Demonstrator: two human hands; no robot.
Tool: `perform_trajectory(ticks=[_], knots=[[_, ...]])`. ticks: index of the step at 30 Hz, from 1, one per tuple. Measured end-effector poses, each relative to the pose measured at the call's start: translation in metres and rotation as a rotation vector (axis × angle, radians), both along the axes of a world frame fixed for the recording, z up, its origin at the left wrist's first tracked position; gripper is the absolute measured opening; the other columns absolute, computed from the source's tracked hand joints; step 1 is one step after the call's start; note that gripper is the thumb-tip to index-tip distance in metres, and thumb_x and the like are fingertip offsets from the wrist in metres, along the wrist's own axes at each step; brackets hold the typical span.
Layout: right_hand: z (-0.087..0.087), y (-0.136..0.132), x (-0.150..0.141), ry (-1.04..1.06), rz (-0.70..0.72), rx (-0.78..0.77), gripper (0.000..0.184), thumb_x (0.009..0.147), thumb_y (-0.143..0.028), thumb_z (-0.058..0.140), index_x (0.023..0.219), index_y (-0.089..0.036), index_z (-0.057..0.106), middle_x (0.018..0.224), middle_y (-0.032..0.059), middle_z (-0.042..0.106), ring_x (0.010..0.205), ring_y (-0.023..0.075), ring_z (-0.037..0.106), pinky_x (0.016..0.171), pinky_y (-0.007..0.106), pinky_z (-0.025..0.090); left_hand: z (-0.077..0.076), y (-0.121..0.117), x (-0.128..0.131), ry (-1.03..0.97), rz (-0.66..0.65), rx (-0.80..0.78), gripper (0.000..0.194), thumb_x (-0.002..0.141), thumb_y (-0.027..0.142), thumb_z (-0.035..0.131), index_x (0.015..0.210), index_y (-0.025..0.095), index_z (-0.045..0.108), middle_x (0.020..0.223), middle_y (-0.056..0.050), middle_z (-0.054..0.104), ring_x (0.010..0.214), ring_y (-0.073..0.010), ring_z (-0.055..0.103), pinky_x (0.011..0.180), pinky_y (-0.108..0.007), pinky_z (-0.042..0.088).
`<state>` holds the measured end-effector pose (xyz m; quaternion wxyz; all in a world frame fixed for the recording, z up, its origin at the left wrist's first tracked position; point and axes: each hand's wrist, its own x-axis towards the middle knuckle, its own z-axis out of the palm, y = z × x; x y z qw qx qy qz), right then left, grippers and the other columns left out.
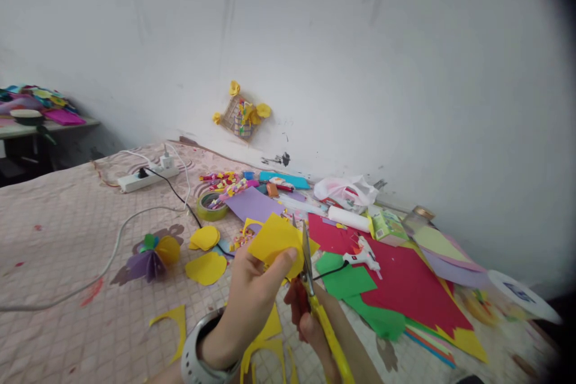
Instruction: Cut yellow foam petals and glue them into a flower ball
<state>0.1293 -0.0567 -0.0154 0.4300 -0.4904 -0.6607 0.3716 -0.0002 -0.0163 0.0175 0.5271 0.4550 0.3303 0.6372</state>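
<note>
My left hand (252, 300) pinches a sheet of yellow craft paper (274, 240) between thumb and fingers. My right hand (306, 318) grips a pair of yellow-handled scissors (326, 327), and their metal blades (306, 252) stand at the paper's right edge. A light-coloured watch (198, 354) circles my left wrist. Two cut yellow paper rounds (206, 268) lie beyond my left hand, beside a purple and yellow paper flower (153, 255). Yellow offcuts (265, 342) lie under my wrists.
A pink quilted cover (67, 240) holds the work. Red and green paper sheets (405, 276), a glue gun (362, 255), a tape roll (211, 207) and a power strip (146, 179) with cables lie around. A white wall (360, 72) rises behind.
</note>
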Motion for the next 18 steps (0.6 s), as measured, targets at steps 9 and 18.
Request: perform_trajectory(ticks=[9,18], knots=[[0.0122,0.0015,0.0008,0.093,0.05,-0.107,0.047,0.072,-0.07,0.055,0.079,-0.023,0.056,0.066,0.0007,0.054,0.058,0.0156,0.053,0.058,0.027,0.049,0.0022,-0.0015,-0.0005,-0.004,0.021,-0.009,0.016,0.075,0.028,0.065,0.065,0.016,0.062,0.06,0.001,0.055,0.056,-0.0117,0.05,0.055,-0.021,0.043],[0.0087,-0.0003,0.0022,0.058,-0.008,-0.099,0.047,0.072,-0.07,0.056,0.078,-0.023,0.057,0.066,0.0013,0.056,0.06,0.0168,0.054,0.056,0.026,0.046,-0.0003,-0.0002,-0.0006,-0.035,0.018,-0.009,0.012,0.074,0.027,0.067,0.069,0.016,0.064,0.064,0.0,0.06,0.06,-0.0123,0.053,0.058,-0.021,0.045]])
